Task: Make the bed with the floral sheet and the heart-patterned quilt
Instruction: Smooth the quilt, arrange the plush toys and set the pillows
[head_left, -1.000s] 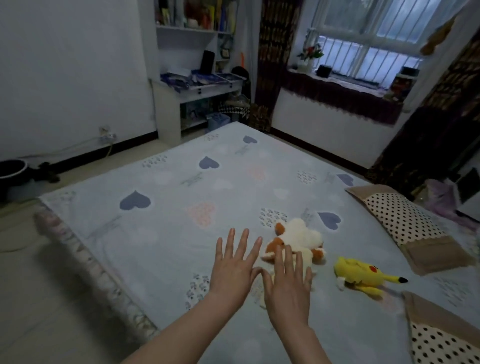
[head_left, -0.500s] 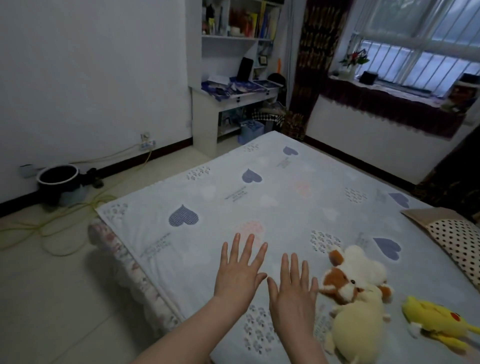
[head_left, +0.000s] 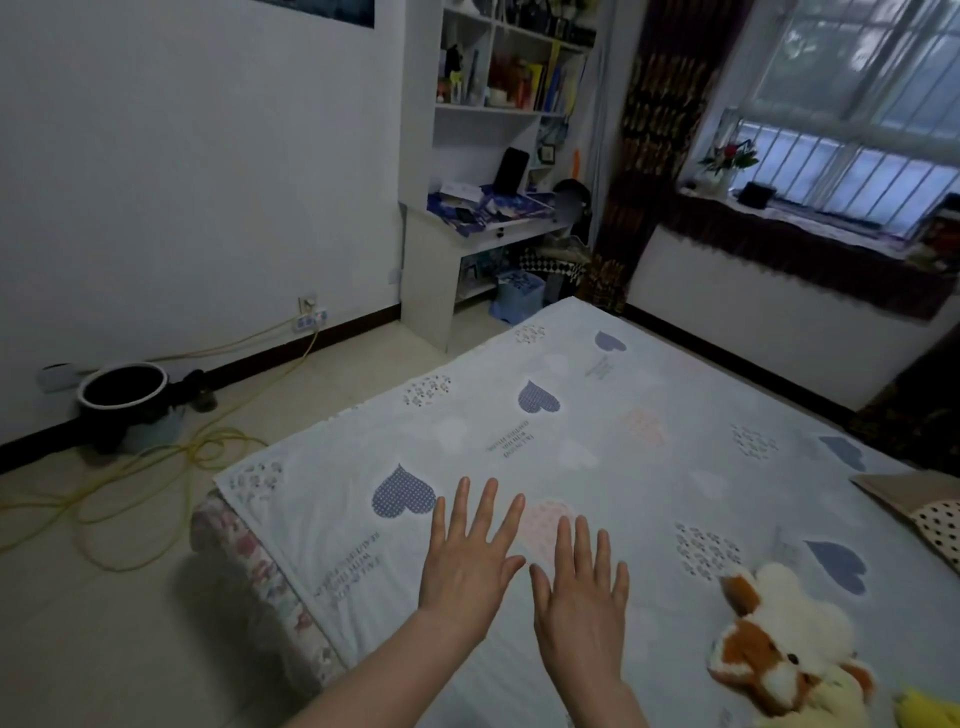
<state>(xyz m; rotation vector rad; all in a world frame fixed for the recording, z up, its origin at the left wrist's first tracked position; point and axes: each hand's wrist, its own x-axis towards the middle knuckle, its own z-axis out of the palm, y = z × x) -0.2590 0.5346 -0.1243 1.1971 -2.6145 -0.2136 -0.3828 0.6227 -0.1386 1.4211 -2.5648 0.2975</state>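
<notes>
Heart-patterned pale-blue quilt (head_left: 597, 415) covered the bed (head_left: 311, 654), floral sheet (head_left: 234, 545) showing at the bed's edge. Left hand (head_left: 467, 561) and right hand (head_left: 579, 608) were flat, empty, fingers spread; even outward strokes seemed best.

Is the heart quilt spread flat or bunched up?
Spread flat. The pale blue heart-patterned quilt lies smooth out to its corner; the floral sheet shows only along the side below it.

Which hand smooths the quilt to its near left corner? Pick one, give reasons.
Left, probably. The left hand is spread open nearer that corner; the right hand lies farther in, toward the plush dog.
</notes>
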